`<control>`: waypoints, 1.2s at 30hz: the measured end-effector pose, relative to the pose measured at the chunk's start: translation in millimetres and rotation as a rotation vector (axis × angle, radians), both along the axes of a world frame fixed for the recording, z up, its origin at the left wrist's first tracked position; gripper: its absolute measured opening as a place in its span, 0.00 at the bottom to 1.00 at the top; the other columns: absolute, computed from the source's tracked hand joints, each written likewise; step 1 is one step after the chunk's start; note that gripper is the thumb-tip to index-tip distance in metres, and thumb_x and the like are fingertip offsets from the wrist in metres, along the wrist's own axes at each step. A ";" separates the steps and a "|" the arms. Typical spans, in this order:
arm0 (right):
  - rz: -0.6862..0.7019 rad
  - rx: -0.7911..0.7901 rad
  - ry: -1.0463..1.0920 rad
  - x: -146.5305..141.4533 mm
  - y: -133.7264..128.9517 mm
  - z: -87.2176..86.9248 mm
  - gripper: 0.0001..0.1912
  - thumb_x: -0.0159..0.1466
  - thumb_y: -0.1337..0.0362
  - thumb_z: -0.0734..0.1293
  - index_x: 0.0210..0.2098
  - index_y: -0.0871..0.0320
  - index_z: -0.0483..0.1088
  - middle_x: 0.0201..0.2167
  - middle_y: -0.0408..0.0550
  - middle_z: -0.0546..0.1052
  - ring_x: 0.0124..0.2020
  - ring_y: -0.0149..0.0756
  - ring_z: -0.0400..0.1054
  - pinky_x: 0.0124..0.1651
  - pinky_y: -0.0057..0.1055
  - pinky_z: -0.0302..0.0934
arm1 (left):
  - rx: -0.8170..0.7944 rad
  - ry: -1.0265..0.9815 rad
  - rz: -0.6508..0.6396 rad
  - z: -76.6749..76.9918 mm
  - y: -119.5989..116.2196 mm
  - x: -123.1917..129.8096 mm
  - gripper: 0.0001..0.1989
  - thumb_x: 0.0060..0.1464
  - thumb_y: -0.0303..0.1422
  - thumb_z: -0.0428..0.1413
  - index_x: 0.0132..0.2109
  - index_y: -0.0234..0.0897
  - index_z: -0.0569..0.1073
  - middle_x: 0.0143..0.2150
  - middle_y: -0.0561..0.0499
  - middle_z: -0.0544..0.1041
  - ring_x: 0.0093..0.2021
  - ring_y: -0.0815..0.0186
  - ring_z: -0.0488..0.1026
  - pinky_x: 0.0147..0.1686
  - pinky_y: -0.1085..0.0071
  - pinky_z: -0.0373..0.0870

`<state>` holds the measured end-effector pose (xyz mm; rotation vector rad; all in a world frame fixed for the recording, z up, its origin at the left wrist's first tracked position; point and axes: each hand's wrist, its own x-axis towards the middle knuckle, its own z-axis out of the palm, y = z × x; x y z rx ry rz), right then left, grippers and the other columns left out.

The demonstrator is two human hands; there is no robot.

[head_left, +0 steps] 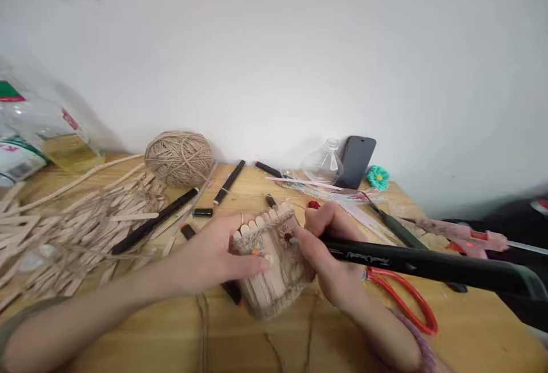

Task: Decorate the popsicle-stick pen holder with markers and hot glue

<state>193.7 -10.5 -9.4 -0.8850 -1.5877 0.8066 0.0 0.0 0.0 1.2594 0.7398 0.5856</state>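
Observation:
A small holder made of wooden craft sticks (270,273), with twine bands round its top and bottom, is tilted at the middle of the table. My left hand (233,253) grips its left side, the thumb lying across the front. In my right hand (331,247) is a black marker (411,264), its tip at a dark reddish flower drawn on the holder's right face. An orange mark shows near my left thumb.
Loose craft sticks (124,207) and a twine ball (178,158) lie left on the wooden table (162,327). Black markers (229,182) lie behind the holder. Right are orange-handled scissors (406,299), a pink glue gun (462,235) and a phone (356,162).

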 end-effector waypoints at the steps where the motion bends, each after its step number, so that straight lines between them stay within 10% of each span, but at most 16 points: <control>1: -0.024 0.012 0.024 0.0 0.6 -1.5 0.14 0.62 0.69 0.65 0.25 0.54 0.55 0.19 0.34 0.54 0.21 0.28 0.48 0.24 0.30 0.43 | 0.009 0.004 0.004 0.4 0.2 0.3 0.11 0.47 0.28 0.62 0.38 0.34 0.69 0.29 0.60 0.69 0.28 0.75 0.62 0.26 0.81 0.60; 36: -0.094 0.029 -0.009 -3.9 2.3 -0.5 0.13 0.63 0.68 0.65 0.25 0.54 0.56 0.19 0.34 0.57 0.21 0.28 0.49 0.23 0.29 0.44 | 0.000 0.031 0.008 6.6 1.8 1.0 0.12 0.46 0.31 0.62 0.38 0.35 0.69 0.27 0.60 0.66 0.26 0.73 0.59 0.27 0.78 0.59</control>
